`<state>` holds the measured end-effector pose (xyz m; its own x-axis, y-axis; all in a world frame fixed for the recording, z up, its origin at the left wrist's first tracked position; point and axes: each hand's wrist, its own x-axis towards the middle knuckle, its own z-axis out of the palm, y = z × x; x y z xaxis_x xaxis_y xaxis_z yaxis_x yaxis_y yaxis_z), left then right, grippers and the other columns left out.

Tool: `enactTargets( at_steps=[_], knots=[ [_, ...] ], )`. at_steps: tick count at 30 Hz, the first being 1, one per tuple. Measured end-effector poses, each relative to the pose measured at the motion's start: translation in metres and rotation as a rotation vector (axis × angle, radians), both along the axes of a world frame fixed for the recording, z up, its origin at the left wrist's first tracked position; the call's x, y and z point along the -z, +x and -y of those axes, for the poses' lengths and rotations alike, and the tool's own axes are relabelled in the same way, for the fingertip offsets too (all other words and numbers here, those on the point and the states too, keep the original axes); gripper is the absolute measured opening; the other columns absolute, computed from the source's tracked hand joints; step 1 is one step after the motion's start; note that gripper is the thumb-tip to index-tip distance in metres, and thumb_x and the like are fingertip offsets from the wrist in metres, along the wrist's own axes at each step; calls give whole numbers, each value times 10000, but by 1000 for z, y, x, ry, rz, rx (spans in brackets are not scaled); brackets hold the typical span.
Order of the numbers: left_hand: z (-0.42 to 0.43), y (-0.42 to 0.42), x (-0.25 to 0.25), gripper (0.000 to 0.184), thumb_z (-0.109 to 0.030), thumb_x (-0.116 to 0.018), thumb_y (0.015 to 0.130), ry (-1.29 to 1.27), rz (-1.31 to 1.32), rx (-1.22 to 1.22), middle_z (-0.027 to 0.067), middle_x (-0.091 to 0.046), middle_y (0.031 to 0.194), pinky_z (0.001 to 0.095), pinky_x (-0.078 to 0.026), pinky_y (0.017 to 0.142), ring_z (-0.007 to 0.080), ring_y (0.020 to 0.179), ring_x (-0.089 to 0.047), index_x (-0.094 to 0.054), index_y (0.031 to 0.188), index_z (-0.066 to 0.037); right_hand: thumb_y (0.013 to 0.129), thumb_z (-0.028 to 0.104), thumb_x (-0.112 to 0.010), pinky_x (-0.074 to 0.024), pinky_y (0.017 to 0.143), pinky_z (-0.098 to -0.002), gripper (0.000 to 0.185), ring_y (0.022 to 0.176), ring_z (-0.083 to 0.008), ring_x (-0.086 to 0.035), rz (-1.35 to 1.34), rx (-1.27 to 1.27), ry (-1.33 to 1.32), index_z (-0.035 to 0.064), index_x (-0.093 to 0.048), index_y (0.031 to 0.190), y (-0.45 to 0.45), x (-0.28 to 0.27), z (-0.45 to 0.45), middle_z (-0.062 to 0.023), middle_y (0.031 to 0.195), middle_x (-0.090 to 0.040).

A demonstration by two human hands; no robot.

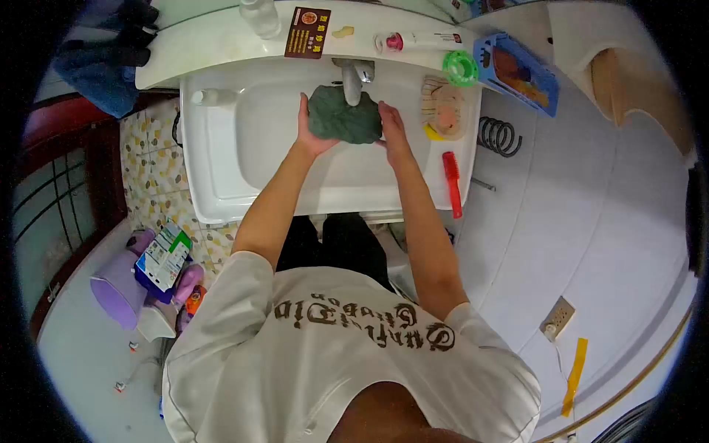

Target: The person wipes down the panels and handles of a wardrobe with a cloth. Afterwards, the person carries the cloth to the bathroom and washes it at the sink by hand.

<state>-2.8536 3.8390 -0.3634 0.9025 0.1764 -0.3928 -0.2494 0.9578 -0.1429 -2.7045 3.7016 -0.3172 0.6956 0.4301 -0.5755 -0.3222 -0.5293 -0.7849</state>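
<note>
A dark green cloth point(343, 118), bunched into a flat, uneven pad, is held over the white sink point(266, 170) beneath the faucet point(352, 85). My left hand point(314, 138) grips its left edge, thumb pointing up along the side and the other fingers hidden under it. At the right edge, my right hand point(394, 131) closes on the cloth, with its fingertips partly hidden. The faucet's spout overlaps the cloth's top edge; whether water runs cannot be made out.
On the sink's right rim lie a red comb point(452, 184) and a soap dish point(445, 111). The back ledge holds a brown card point(307, 33), a white tube point(425, 41), a green round container point(460, 68) and a blue basket point(517, 74). A small white bottle point(214, 97) lies left.
</note>
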Motion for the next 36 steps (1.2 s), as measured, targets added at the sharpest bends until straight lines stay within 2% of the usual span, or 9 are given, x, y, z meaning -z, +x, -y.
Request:
enactTargets(
  at_steps=[2, 4, 10, 20, 26, 30, 32, 34, 36],
  knots=[
    [-2, 6, -5, 866, -786, -426, 975, 13, -14, 5, 148, -500, 1580, 611, -329, 1216, 391, 1436, -481, -499, 1538, -132, 1039, 512, -613, -494, 1029, -413, 503, 1293, -177, -576, -701, 198, 245, 140, -624, 1378, -2, 6, -7, -15, 1392, -622],
    [-4, 8, -9, 873, -795, -450, 964, 24, -31, 15, 146, -510, 1571, 613, -334, 1213, 387, 1430, -489, -503, 1534, -135, 1025, 470, -661, -512, 1055, -430, 534, 1306, -212, -596, -741, 222, 305, 126, -593, 1428, 0, 30, -14, -37, 1416, -629],
    [-13, 14, 7, 709, -666, -488, 1021, 150, -209, 59, 105, -613, 1438, 484, -457, 1143, 297, 1320, -588, -553, 1463, -115, 983, 123, -730, -543, 901, -338, 283, 1029, -179, -660, -231, 95, 366, 60, -653, 1248, -7, 76, -28, -60, 1137, -711],
    [-9, 8, 10, 577, -536, -465, 1090, 859, -828, 220, 98, -663, 1337, 408, -516, 1070, 229, 1207, -655, -552, 1435, -82, 993, 57, -646, -511, 891, -331, 177, 959, -177, -618, 239, -44, 264, 28, -592, 1160, -33, 93, -35, -70, 1033, -674],
    [-12, 6, 22, 426, -265, -452, 1126, 507, -777, 2, 167, -624, 1391, 437, -584, 985, 265, 1234, -647, -503, 1501, -70, 1023, 72, -623, -508, 870, -322, 158, 943, -159, -599, 144, 27, 457, 29, -582, 1170, -28, 80, -31, -58, 1006, -651],
    [-12, 4, 64, 531, -482, -353, 1130, 246, -360, 65, 123, -623, 1421, 521, -522, 1060, 294, 1269, -625, -526, 1505, -149, 1063, 29, -547, -526, 923, -326, 220, 1025, -149, -606, -239, 162, 565, 52, -526, 1281, -26, 66, -36, -43, 1127, -637],
    [-11, 10, 23, 703, -683, -334, 1067, 218, -581, 191, 104, -637, 1404, 530, -488, 1063, 276, 1274, -616, -548, 1495, -167, 1044, -15, -529, -523, 986, -345, 334, 1100, -172, -610, -223, 138, 545, 62, -490, 1366, -22, 71, -39, -55, 1197, -627],
    [-3, 8, 36, 865, -839, -396, 964, 620, -731, 427, 88, -667, 1363, 447, -520, 1026, 228, 1232, -649, -544, 1494, -171, 1002, -19, -533, -487, 1077, -355, 460, 1215, -196, -582, -188, 86, 502, 70, -476, 1449, -22, 66, -40, -67, 1326, -592],
    [-4, 6, 36, 751, -756, -453, 1005, 560, -772, 457, 79, -690, 1301, 428, -529, 1004, 205, 1179, -658, -591, 1462, -176, 997, -51, -538, -480, 1086, -355, 501, 1223, -211, -596, -216, 69, 510, 66, -458, 1478, -21, 67, -37, -85, 1310, -622]
  ],
)
